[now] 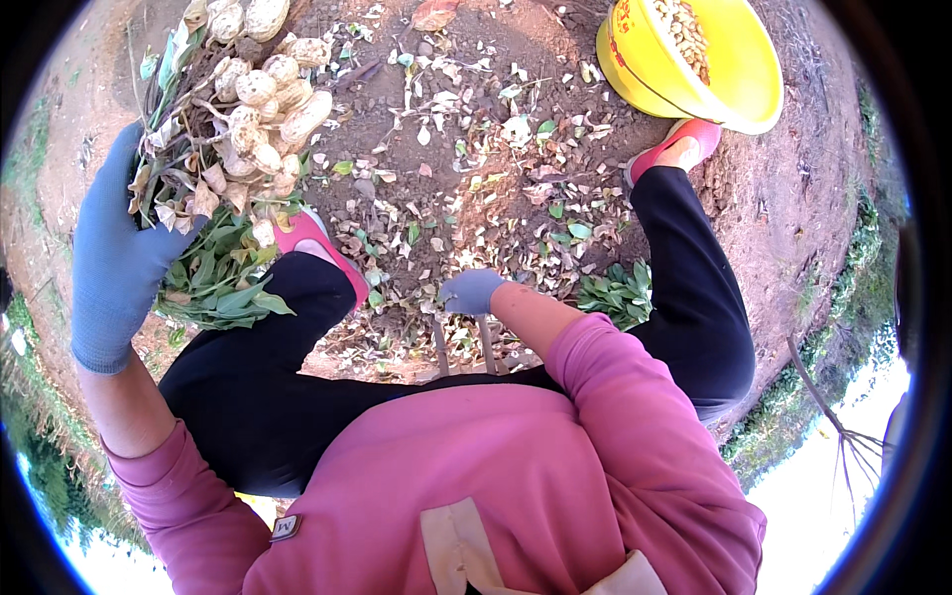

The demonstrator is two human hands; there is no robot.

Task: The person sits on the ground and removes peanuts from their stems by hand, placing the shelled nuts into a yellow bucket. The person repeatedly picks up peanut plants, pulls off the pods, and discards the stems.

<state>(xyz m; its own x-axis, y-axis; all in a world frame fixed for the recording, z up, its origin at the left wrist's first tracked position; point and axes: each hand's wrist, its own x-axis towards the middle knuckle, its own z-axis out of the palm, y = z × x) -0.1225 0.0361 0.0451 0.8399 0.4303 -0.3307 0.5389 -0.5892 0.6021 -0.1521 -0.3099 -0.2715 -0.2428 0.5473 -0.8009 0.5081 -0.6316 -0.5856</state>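
Note:
A bunch of uprooted peanut plants (260,111) is gripped in my left hand (123,230), which wears a blue-grey knit glove. Pale pods hang thickly from its roots, while leafy green stems (223,290) trail down beside my left leg. Low between my knees, my gloved right hand (472,291) is close to the leaf-strewn ground. Its fingers are mostly hidden from this angle, so whether it holds anything is unclear. Just behind it show two slats (487,346), perhaps of a low stool.
A yellow plastic tub (632,71) with loose peanuts (680,37) inside stands tilted beyond my right shoe (684,141). Green leaves (617,294) lie by my right leg. Dry leaves (513,130) litter the soil between my feet. A bare branch (822,409) rises at far right.

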